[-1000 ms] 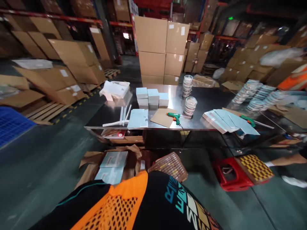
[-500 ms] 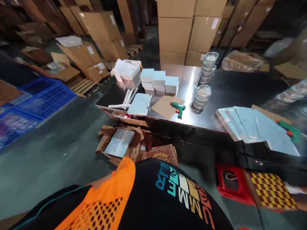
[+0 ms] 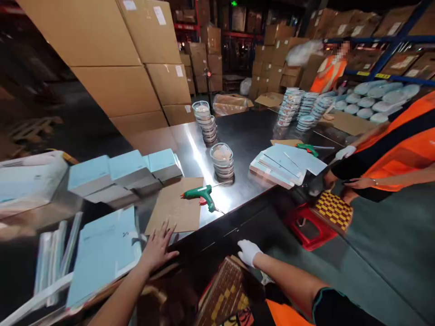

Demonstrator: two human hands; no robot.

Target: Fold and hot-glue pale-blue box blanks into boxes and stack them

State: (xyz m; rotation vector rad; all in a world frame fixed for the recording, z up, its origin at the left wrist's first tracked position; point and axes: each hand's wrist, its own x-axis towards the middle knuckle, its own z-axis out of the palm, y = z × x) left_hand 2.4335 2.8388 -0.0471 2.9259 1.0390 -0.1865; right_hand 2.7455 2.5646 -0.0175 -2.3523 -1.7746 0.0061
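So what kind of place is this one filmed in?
Most likely a warehouse packing area: tall stacks of cardboard cartons on racks, a steel worktable holding light blue boxes, a glue gun and stacked round containers, and workers in orange vests.

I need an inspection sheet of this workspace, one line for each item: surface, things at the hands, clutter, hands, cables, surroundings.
Surface: shiny metal table, reflective, largely covered.
Things at the hands: cardboard sheet under the left fingertips; woven stool cushion at the right hand; green glue gun lying on the cardboard.
Clutter: light blue boxes, flat blue sheets, stacked round containers, second sheet pile.
Hands: left hand bare, spread flat at the table edge; right hand in a white glove, holding nothing.
Cables: thin cord from the glue gun.
Surroundings: stacked cartons, red stool, co-worker's orange vest.
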